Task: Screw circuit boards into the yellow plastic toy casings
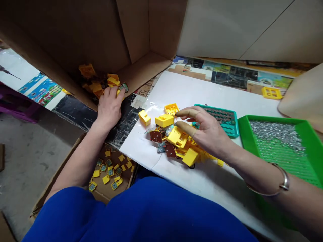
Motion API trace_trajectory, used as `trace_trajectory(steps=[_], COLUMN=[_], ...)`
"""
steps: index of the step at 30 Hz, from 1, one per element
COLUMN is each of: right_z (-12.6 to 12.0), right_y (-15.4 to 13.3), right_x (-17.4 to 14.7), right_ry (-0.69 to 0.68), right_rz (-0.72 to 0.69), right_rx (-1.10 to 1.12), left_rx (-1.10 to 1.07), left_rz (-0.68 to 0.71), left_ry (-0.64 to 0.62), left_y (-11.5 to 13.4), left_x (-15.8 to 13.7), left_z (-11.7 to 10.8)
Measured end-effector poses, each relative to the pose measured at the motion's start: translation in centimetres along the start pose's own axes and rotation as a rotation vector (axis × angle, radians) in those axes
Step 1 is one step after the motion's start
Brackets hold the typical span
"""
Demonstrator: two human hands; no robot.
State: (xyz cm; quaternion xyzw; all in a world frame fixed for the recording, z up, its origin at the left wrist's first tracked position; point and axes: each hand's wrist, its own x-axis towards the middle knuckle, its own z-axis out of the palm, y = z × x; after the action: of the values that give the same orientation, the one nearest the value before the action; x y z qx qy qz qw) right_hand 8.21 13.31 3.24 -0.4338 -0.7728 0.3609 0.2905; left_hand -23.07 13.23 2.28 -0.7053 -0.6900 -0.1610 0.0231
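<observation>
Carton (88, 30) left of the pile (177, 137), yellow parts (96, 89) inside, left hand (110, 104) on them, its grip hard to tell, green board (124, 88) at its fingers, right hand (208, 129) over the pile, fingers apart, teal tray (229, 130) and green tray (311, 139) rightward of the pile.

The left hand (109, 106) is among yellow pieces (113, 79) inside a cardboard box (148, 69), while the right hand (209, 129), fingers parted, is at a pile of yellow casings (177, 136) and brown circuit boards (156, 136) on a white surface (227, 95). Beside it sit a teal tray (233, 132) (rows of small round parts (222, 116) inside) and a green tray (311, 136) of silvery bits (275, 132).
</observation>
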Motion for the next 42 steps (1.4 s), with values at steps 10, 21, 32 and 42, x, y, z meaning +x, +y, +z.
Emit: trace_trajectory(steps=[10,21,32,42], right_z=[0.1,1.3,0.4,0.4], right_y=[-1.2,-2.7,-2.8,-2.3], right_x=[0.5,1.7,1.6,1.5], right_ry=[0.058,-0.064,-0.284,-0.219], right_rz=[-0.074,0.123,0.190,0.315], right_rx=[0.038,0.463,0.619,0.654], left_rx=[-1.203,-1.447,-1.517,-1.596], left_rz=[-0.285,-0.140,-0.166,-0.252], left_ry=[0.019,-0.329,-0.535,-0.550], left_y=[2.6,8.2,10.0,10.3], left_x=[0.7,-2.1,-1.1,-0.7], left_z=[-1.0,-2.5,-2.9,-2.5])
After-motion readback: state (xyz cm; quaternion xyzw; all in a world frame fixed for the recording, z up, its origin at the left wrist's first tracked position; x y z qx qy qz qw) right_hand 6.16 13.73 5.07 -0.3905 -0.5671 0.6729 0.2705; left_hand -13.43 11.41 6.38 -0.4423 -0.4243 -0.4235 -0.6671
